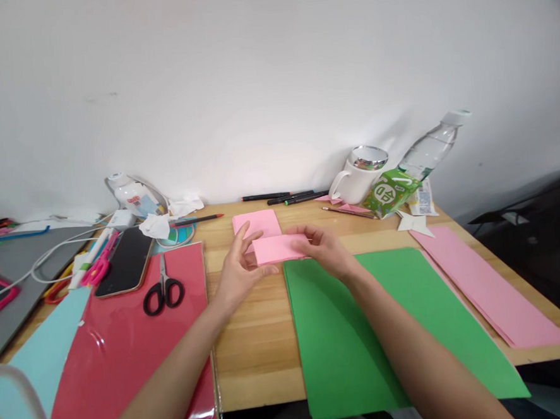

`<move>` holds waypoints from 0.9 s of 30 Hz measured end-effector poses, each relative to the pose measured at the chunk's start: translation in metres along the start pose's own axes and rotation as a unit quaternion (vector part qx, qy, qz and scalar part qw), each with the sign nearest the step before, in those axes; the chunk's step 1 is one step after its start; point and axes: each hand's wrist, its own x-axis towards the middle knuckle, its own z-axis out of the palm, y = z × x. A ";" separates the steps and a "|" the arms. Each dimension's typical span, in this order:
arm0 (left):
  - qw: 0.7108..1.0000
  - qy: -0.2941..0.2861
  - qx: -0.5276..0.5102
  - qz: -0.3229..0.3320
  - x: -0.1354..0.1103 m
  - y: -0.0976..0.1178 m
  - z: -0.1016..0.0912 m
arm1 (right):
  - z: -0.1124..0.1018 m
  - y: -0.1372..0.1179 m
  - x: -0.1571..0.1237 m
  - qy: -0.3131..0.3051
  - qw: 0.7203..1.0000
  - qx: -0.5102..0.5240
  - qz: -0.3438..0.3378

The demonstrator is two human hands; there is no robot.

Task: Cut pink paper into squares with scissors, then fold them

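A folded pink paper strip (277, 249) is held up over the middle of the table. My right hand (323, 248) pinches its right end, thumb in front and fingers behind. At the strip's left end, my left hand (240, 262) has its fingers apart, the thumb stretched out below the strip's lower edge; whether its fingertips touch the paper cannot be made out. Just behind the strip lies another pink paper piece (257, 222), partly covered by the strip and my left fingers.
Green sheets (386, 329) lie under my right forearm, pink strips (488, 285) beyond them. To the left are black-handled scissors (163, 289) on a red sheet pack (141, 351) and a phone (126, 262). Along the wall are pens (289, 198), a mug (358, 173) and a tilted bottle (432, 146).
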 end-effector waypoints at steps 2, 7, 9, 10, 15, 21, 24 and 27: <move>1.000 0.002 0.003 0.005 0.000 -0.001 0.000 | 0.005 0.000 -0.003 -0.056 0.998 0.022 0.005; 1.000 0.007 0.002 0.005 0.000 -0.002 -0.001 | 0.008 0.002 -0.004 -0.091 0.996 0.011 -0.001; 1.000 0.007 0.017 0.013 0.001 -0.002 -0.002 | 0.008 0.002 -0.004 -0.087 0.996 -0.015 -0.004; 0.999 0.006 0.028 0.019 0.001 -0.003 -0.002 | 0.009 0.002 -0.004 -0.084 0.996 -0.028 -0.007; 0.997 -0.028 0.058 0.038 -0.001 -0.005 0.000 | 0.012 -0.003 -0.004 -0.035 0.996 -0.076 -0.033; 0.992 -0.077 0.089 0.038 -0.005 -0.011 -0.001 | 0.009 0.004 0.001 0.096 0.988 -0.117 -0.031; 0.992 -0.119 0.045 0.020 -0.008 -0.011 0.001 | 0.009 0.004 0.001 0.128 0.981 -0.144 -0.034; 0.989 -0.142 0.010 0.027 -0.006 -0.010 0.001 | 0.004 0.001 0.001 0.163 0.968 -0.180 -0.053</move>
